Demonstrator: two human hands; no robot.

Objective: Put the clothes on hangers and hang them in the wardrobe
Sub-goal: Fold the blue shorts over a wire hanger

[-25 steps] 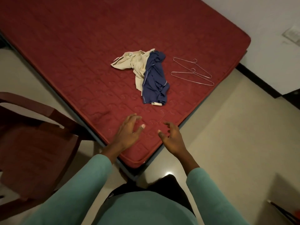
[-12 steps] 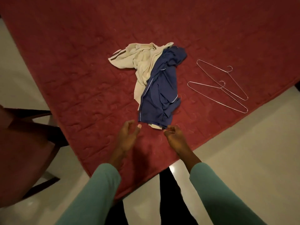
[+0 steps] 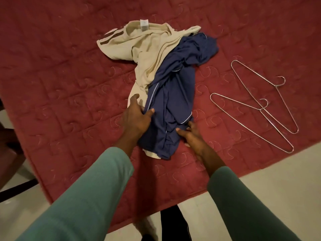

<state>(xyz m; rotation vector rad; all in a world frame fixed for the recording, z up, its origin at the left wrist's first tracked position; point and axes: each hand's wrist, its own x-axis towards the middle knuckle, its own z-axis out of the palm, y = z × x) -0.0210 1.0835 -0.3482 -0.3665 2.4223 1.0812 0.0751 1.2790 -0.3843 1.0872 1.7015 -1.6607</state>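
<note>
Far left: a dark wooden chair (image 3: 7, 146) stood off the bed's edge, dim and only partly in frame, clear of my reach.
Bed: the red quilted bed (image 3: 60, 80) carried everything, so the clothes lay flat and within arm's length.
Cream shirt: the cream T-shirt with brown stripes (image 3: 147, 47) lay crumpled, label up, its lower part tucked under the navy cloth, so I judged it would drag along if I lifted carelessly.
Left hand: my left hand (image 3: 137, 119) gripped the near left edge of the navy cloth, thumb on top and fingers (image 3: 134, 100) reaching onto the cream fabric, narrow around a fold.
Navy garment: the navy blue garment with white piping (image 3: 175, 94) lay bunched on top of the shirt, so it was the one to free first.
Right hand: my right hand (image 3: 192, 134) pinched the lower right edge of the same cloth, fingers (image 3: 190, 125) curled close, to spread it between both hands.
Hangers: two thin silver wire hangers (image 3: 275, 86) lay overlapping near the clothes on the right, untouched; I judged their hooks might snag each other.
Floor: the pale floor (image 3: 278, 180) lay beyond the bed.
Wardrobe: out of view.
</note>
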